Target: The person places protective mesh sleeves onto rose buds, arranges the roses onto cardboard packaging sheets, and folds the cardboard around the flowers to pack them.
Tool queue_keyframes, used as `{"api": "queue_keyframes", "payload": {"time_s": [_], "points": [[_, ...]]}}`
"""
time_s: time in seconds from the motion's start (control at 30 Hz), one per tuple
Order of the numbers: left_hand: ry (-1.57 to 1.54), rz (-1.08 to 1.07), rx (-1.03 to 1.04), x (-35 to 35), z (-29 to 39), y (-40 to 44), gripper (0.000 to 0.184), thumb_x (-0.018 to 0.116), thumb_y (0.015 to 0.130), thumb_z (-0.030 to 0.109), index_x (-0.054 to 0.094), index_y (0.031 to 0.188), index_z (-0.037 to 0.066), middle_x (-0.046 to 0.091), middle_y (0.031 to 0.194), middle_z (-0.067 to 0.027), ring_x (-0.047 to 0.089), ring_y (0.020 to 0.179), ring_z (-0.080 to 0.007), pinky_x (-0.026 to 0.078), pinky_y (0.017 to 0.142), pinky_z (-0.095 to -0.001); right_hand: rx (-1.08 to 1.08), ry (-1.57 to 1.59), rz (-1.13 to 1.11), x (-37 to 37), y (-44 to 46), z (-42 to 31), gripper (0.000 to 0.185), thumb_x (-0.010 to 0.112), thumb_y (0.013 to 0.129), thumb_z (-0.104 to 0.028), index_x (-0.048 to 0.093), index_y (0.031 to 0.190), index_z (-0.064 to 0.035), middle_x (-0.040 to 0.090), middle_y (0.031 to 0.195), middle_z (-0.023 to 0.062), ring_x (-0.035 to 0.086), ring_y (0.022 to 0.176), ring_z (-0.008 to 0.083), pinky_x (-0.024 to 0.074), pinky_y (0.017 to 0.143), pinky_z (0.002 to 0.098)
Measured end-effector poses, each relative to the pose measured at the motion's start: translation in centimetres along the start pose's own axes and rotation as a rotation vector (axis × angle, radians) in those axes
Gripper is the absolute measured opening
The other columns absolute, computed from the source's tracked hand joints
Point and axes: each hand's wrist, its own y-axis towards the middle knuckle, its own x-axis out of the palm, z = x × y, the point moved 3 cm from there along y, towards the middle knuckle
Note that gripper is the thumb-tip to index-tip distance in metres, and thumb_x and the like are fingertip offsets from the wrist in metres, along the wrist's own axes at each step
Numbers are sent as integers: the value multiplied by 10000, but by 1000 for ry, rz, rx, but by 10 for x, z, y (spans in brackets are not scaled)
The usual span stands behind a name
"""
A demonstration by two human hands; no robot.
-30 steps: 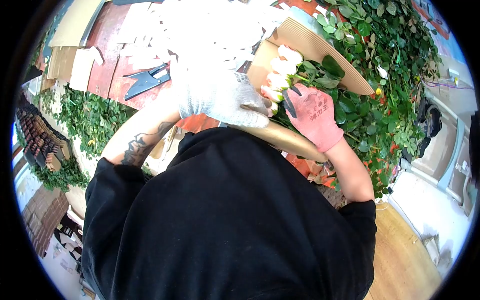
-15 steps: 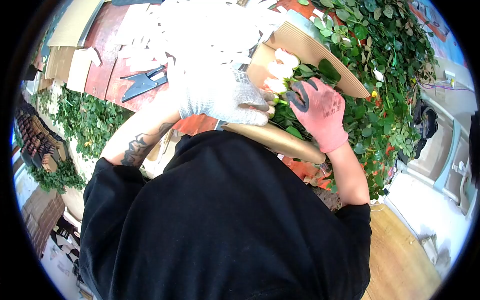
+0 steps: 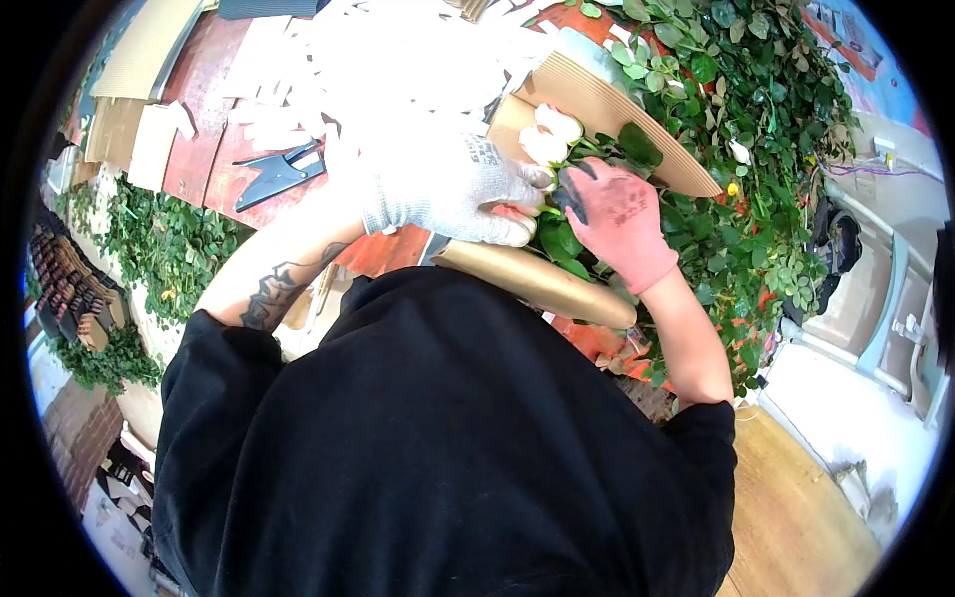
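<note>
My left hand (image 3: 448, 189), in a pale grey knit glove, curls its fingers and thumb around a rose bloom; a bit of pink shows between them. My right hand (image 3: 617, 219), in a pink glove with dark fingertips, is beside it with fingers bent together at the rose stems and leaves. What its fingertips grip is hidden. White-pink roses (image 3: 549, 134) lie just beyond both hands, inside an open corrugated cardboard wrap (image 3: 622, 114). The wrap's rolled near edge (image 3: 537, 282) passes below my hands. Green rose leaves (image 3: 559, 239) fill the space between.
A black stapler-like tool (image 3: 281, 177) lies on the red table (image 3: 204, 149) at left. White paper pieces (image 3: 398, 70), washed out by glare, cover the middle. Leafy stems (image 3: 766, 90) are heaped at right, with more greenery (image 3: 169, 244) at lower left.
My right hand has moved left, closer to my left hand. A pink bloom now shows between my left fingers, and fewer blooms are visible beyond. The view has shifted slightly.
</note>
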Motion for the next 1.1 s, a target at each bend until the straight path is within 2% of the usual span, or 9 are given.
{"api": "queue_keyframes", "payload": {"time_s": [0.03, 0.13, 0.27, 0.67, 0.7, 0.87, 0.97, 1.07, 1.1], "points": [[4, -26, -9, 3, -3, 0, 433, 617, 860, 403, 643, 1120, 58, 600, 1214, -149, 620, 1031, -318, 494, 897, -377, 68, 126, 150, -5, -3, 2, 322, 680, 742, -292, 623, 1018, -137, 620, 1052, 90, 629, 846, 276, 504, 725, 369], [-21, -67, -18, 4, -3, 2, 452, 586, 875, 423, 635, 1135, 56, 590, 1230, -157, 613, 1044, -322, 487, 906, -378, 256, 32, 56, -9, 5, 3, 281, 694, 730, -292, 626, 949, -129, 631, 991, 77, 635, 818, 261, 509, 694, 365], [64, 16, 66, 7, -4, 0, 466, 576, 877, 433, 634, 1132, 48, 585, 1234, -167, 610, 1052, -324, 482, 915, -379, 127, -106, 204, 4, 14, 3, 258, 685, 732, -260, 605, 934, -122, 619, 936, 75, 632, 810, 252, 510, 680, 365], [93, -140, -22, -2, 3, 8, 410, 599, 856, 395, 647, 1130, 94, 571, 1272, -107, 620, 1020, -311, 488, 893, -381, 57, -73, 167, 7, 11, 6, 236, 653, 746, -211, 606, 960, -123, 623, 977, 78, 629, 848, 258, 512, 698, 370], [124, -6, -6, -5, 4, 11, 419, 599, 856, 390, 636, 1149, 93, 567, 1276, -103, 618, 1026, -307, 486, 896, -378, 37, -96, 244, 12, 10, 8, 207, 645, 757, -205, 608, 943, -121, 628, 979, 77, 632, 838, 255, 512, 688, 368], [258, 145, 12, 7, -5, 21, 431, 603, 825, 419, 634, 1090, 81, 639, 1089, -123, 647, 874, -332, 500, 774, -432, 202, -11, 251, -2, 7, 7, 194, 634, 759, -250, 600, 906, -128, 645, 925, 68, 645, 798, 240, 514, 654, 362], [197, 68, -81, 4, 0, 19, 458, 607, 819, 407, 603, 1147, 87, 626, 1111, -138, 644, 875, -342, 498, 781, -436, 349, 15, 232, -6, 13, 8, 198, 632, 766, -294, 609, 890, -142, 652, 838, 55, 653, 752, 239, 517, 639, 356], [195, -127, -234, -3, 8, 22, 459, 621, 847, 331, 583, 1214, 58, 553, 1288, -127, 606, 1054, -297, 484, 889, -373, 322, -164, 249, 11, 23, 11, 229, 648, 759, -302, 628, 949, -174, 654, 759, 37, 645, 675, 245, 501, 624, 378], [215, -24, -138, 8, -3, 21, 452, 612, 837, 354, 592, 1198, 83, 608, 1121, -150, 626, 959, -313, 492, 832, -398, 279, -195, 355, 13, 21, 10, 231, 646, 756, -294, 621, 952, -173, 652, 759, 38, 642, 673, 247, 496, 623, 383]]}}
